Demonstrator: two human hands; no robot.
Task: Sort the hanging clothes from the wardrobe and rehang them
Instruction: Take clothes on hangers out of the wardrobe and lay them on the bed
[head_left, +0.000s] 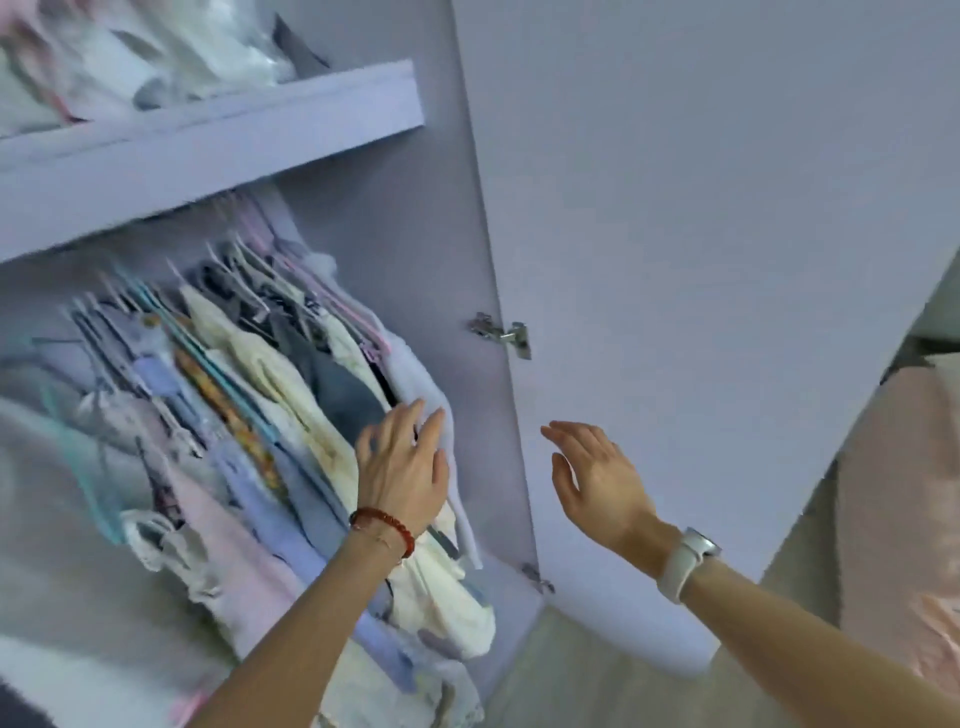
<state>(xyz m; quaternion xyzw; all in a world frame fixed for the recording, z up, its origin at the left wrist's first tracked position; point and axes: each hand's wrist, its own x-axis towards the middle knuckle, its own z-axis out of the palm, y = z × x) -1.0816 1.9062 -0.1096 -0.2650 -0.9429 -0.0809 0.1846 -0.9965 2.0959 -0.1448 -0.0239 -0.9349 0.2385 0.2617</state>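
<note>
Reaching up from the bottom of the view, two bare forearms rose toward an open wardrobe (395, 218). The left hand (402, 465), with a red bead bracelet (384, 522) at its wrist, lay with straight, spread fingers against the clothes (249, 415), its fingertips touching the pale garment (415, 374) at the right end of the row and the dark one beside it; nothing was clasped, the fingers only rested on the cloth. The right hand (597, 478), wearing a white watch (685, 564), hovered in the air in front of the open door (701, 234), fingers loose and apart, holding nothing and well clear of the clothes, which hung to its left past the wardrobe's side panel. The clothes hung packed close together on thin hangers (244, 265), pale blue, pink, cream, grey and one orange print, the row running from the lower left up toward the right, under the left hand and beyond it. Two metal hinges (501, 332) joined the door to the side panel, one above the hands and one below. Farther up, a shelf (208, 119) crossed above the hangers and carried a blurred heap of light fabric (130, 47). At the right edge, past the door, something pink (904, 493) showed.
</note>
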